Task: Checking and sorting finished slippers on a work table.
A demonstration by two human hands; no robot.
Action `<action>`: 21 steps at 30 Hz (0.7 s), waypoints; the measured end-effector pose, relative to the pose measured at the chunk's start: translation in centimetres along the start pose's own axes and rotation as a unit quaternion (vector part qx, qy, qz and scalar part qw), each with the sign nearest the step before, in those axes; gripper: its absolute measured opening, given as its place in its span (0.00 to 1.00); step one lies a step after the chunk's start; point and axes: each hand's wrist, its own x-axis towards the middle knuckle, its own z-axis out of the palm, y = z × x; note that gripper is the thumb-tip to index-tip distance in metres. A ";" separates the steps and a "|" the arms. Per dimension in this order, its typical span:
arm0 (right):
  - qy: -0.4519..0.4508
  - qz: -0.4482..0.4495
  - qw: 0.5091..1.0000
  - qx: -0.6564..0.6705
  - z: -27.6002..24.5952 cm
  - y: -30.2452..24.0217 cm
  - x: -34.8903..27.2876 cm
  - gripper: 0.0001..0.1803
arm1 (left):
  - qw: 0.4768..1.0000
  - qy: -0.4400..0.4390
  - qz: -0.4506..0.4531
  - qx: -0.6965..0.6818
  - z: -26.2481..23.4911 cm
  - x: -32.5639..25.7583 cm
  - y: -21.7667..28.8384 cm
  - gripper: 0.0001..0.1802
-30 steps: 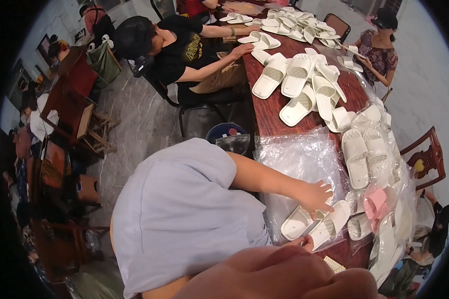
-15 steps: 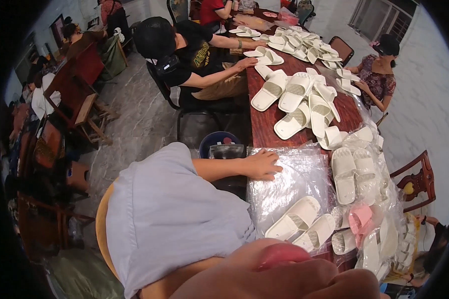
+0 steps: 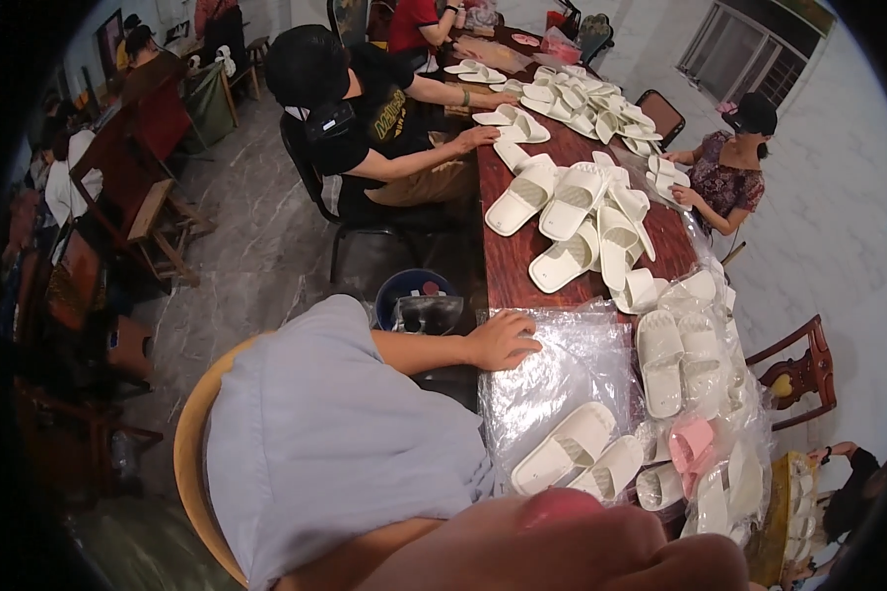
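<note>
My left hand (image 3: 503, 340) rests palm down on the upper left corner of a stack of clear plastic bags (image 3: 537, 389). Its fingers are a little bent and apart, with nothing held in them. On the near part of the stack lie two loose white slippers, a left one (image 3: 565, 448) and a right one (image 3: 611, 470), side by side at a slant. My right hand does not show anywhere. White slippers in clear bags (image 3: 660, 364) are heaped to the right of the stack, with a pink slipper (image 3: 692, 445) among them.
Beyond the bags, white slippers (image 3: 572, 202) lie piled on the dark red table (image 3: 498, 266). A person in black (image 3: 365, 128) sits at the left side, hands at slippers. A person across (image 3: 724, 172) handles a pair. A blue bin (image 3: 389, 295) stands beside the table.
The whole view has shifted slightly. My left hand stays on the bags. The person across the table has drawn a pair of white slippers closer and now holds it with both hands.
</note>
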 end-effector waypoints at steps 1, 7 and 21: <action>0.003 -0.017 1.000 0.008 -0.1 -0.1 0.0 0.07 | 1.000 -0.003 -0.001 -0.002 0.1 0.0 -0.1 0.19; -0.015 0.010 1.000 -0.012 -0.5 -0.3 0.1 0.09 | 1.000 -0.014 -0.007 -0.009 0.3 -0.2 -0.3 0.20; -0.008 -0.019 1.000 -0.011 -1.0 -0.9 0.4 0.09 | 0.926 -0.324 0.181 -0.067 0.0 14.6 12.5 0.40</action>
